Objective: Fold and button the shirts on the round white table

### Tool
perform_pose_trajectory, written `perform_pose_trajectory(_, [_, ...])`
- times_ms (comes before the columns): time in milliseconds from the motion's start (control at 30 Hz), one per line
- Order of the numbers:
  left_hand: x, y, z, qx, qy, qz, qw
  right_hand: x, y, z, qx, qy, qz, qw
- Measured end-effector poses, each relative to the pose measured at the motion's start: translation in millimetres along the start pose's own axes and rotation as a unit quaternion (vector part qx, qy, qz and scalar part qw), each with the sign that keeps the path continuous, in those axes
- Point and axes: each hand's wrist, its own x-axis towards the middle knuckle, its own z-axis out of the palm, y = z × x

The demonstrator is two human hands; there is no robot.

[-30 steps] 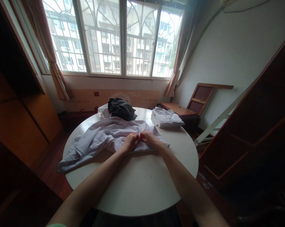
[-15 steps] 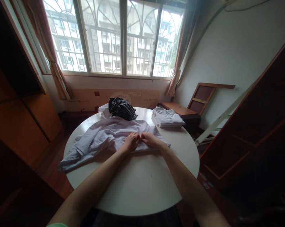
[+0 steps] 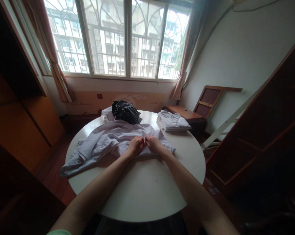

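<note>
A pale lavender-white shirt lies spread across the round white table, one sleeve hanging over the left edge. My left hand is closed on the shirt's front part, fingers curled together. Right beside it, my right hand also pinches the shirt, the fingertips of both hands nearly touching. What lies between the fingertips, perhaps a button or a fold, is too small to make out. Behind the shirt sits a crumpled black cloth with white stripes, resting partly on another white cloth.
Folded white shirts are stacked at the table's back right. Beyond the table are a flat cardboard box under the window, a wooden chair and a white ladder-like frame. A dark red wooden panel leans at the right.
My right hand has shifted very slightly left, its fingers a little more curled. The shirt and the other cloths stay where they were.
</note>
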Motion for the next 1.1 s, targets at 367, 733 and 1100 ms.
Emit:
perform_pose_trajectory(367, [-0.8,2.1,-3.1,0.008,0.004,-0.001,1.0,-1.0,1.3,-8.8,0.029,0.002,-0.046,0.999])
perform_pose_trajectory(733, [-0.2,-3.3,-7.5,0.051,-0.013,-0.021,0.998,-2.5,0.9,-17.6,-0.009,0.004,0.107,0.994])
perform_pose_trajectory(1100, [-1.2,5.1,-8.3,0.074,0.057,-0.021,0.995,-1.4,11.8,-27.3,-0.03,0.002,0.325,0.945])
